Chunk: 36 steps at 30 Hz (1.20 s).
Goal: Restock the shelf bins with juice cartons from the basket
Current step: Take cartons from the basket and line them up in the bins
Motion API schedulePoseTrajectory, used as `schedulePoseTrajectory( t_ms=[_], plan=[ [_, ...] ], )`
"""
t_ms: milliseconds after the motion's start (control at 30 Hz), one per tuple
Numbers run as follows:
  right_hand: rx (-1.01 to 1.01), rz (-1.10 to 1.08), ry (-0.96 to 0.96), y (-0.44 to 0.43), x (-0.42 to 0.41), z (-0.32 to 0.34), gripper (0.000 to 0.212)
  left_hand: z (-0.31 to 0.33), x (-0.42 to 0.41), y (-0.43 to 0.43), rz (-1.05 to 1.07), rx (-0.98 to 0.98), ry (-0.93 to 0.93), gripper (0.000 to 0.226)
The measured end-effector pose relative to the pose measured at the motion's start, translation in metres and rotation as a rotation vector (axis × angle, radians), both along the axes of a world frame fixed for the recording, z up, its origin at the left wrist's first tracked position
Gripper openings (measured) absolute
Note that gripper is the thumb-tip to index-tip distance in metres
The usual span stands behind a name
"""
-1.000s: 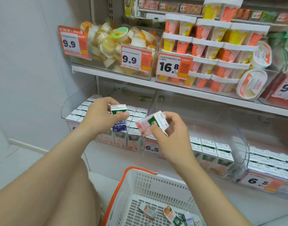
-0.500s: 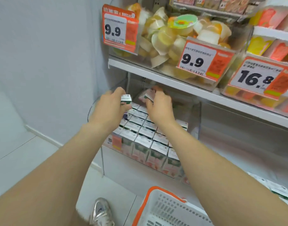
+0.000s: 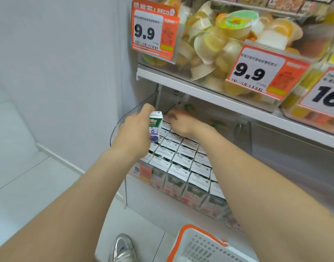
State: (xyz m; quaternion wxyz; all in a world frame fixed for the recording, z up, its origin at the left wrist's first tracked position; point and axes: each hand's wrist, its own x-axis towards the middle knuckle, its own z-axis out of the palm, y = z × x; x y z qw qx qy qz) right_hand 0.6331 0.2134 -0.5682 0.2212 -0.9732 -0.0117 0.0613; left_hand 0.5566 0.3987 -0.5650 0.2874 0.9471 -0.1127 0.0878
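Restocking, bottom shelf: both my hands, which a second ago were sorting two cartons in the open air above the basket, are now inside the clear bin [image 3: 124,118] at the far left of the shelf.

My left hand [image 3: 133,133] has gone in over the bin's near corner and grips a blueberry carton [image 3: 155,127], fingers and thumb curled round it. The carton stands upright, held just above the packed rows [image 3: 181,159] and not yet set down.

My right hand [image 3: 181,121] has travelled further, to the back of the bin under the upper shelf [image 3: 200,91]. Its fingers point down at the last row. The pink carton it carried a moment ago no longer shows. Whether it is tucked under the fingers or already dropped into a gap, I cannot tell.

The white basket [image 3: 188,228] with its orange rim now sits at the bottom edge of view, well apart from both hands.

My reading: the pink carton is being seated at the back, or has just been, and the blueberry one waits its turn. The rows look nearly full, so the open slots are likely at the rear. After these two, it is back to the basket for more.
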Motion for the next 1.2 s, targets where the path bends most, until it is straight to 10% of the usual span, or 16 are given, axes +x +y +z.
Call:
schedulePoseTrajectory(
  t_ms=[300,567,1200],
  plan=[
    [0.361,-0.04,-0.352,-0.016,-0.142,0.034,0.048,0.036,-0.042,-0.032,-0.117,-0.298,0.097,0.037],
    [0.577,-0.214,-0.502,-0.096,-0.263,0.046,0.015,0.059,-0.131,-0.104,-0.408,-0.74,0.483,0.02],
    [0.546,-0.508,-0.241,-0.259,-0.39,0.069,0.044,0.033,-0.227,-0.28,-0.695,-0.674,0.38,0.025]
  ],
)
